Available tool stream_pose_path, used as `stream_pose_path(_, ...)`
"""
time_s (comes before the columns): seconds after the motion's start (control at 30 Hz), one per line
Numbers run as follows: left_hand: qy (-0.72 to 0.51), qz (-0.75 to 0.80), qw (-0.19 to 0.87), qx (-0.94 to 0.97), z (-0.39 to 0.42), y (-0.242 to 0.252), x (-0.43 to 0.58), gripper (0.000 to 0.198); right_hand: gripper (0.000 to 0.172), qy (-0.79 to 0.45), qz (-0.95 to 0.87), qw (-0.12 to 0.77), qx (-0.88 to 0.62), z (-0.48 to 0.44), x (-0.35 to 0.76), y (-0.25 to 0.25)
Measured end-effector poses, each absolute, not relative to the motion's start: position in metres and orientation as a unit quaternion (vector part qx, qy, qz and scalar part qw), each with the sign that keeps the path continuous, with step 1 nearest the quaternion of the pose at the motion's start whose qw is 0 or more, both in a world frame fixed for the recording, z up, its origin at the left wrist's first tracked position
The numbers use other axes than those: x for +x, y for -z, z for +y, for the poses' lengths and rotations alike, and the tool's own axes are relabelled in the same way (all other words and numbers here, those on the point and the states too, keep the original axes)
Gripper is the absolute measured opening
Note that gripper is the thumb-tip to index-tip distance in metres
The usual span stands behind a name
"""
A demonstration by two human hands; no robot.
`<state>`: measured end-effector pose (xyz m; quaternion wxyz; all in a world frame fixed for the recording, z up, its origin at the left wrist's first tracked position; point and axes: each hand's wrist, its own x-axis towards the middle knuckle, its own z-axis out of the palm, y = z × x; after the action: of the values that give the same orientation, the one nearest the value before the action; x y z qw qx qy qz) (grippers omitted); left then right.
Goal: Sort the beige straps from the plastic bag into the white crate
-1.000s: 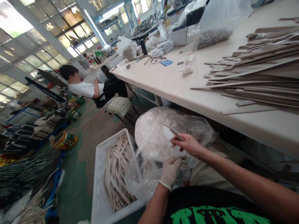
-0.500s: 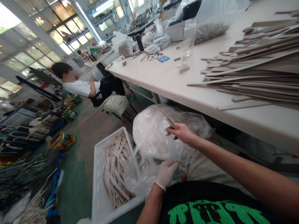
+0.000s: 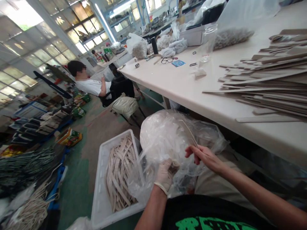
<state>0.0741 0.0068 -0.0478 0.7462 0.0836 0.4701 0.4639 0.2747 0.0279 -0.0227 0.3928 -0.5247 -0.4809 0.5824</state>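
My right hand (image 3: 205,156) is bare and pinches a thin beige strip (image 3: 191,134), which rises from the fingers and curves left at its top. My left hand (image 3: 165,174) wears a pale glove, its fingers closed around a beige piece (image 3: 175,166); blur hides whether this is part of a strip. Under both hands a large clear plastic bag (image 3: 158,131) lies bunched over my lap. To the left, a white plastic crate (image 3: 98,179) holds a heap of long beige strips (image 3: 121,172). The bag's edge hangs over the crate's near right side.
A long pale table (image 3: 172,78) runs along the right, bearing a pile of flat beige strips (image 3: 271,76), a clear cup (image 3: 208,44), glasses (image 3: 168,60) and filled bags (image 3: 137,46). Beyond the crate are a stool (image 3: 126,107) and a seated person (image 3: 91,86).
My left hand has risen, now showing a beige piece in its fingers. My right hand has moved right and lower with the strip. The view has shifted slightly left.
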Motion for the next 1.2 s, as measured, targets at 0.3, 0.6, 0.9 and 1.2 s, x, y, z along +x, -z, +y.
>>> stream_pose_path(0.3, -0.529, 0.415, 0.74, -0.024, 0.026, 0.039, 0.085, 0.021, 0.062, -0.534, -0.664, 0.13, -0.506, -0.034, 0.277, 0.009)
stream_pose_path(0.6, -0.564, 0.37, 0.737, -0.041, 0.029, 0.034, 0.086, 0.021, 0.059, -0.529, -0.655, 0.058, -0.537, -0.038, 0.271, 0.028)
stream_pose_path(0.9, -0.587, 0.371, 0.717, 0.066, 0.021, 0.034, 0.091, 0.04, 0.063, -0.559, -0.632, 0.064, -0.533, -0.039, 0.272, 0.035)
stream_pose_path(1.2, -0.511, 0.402, 0.747, 0.14, 0.007, 0.045, 0.105, 0.04, 0.068, -0.605, -0.632, 0.086, -0.478, -0.029, 0.265, 0.018)
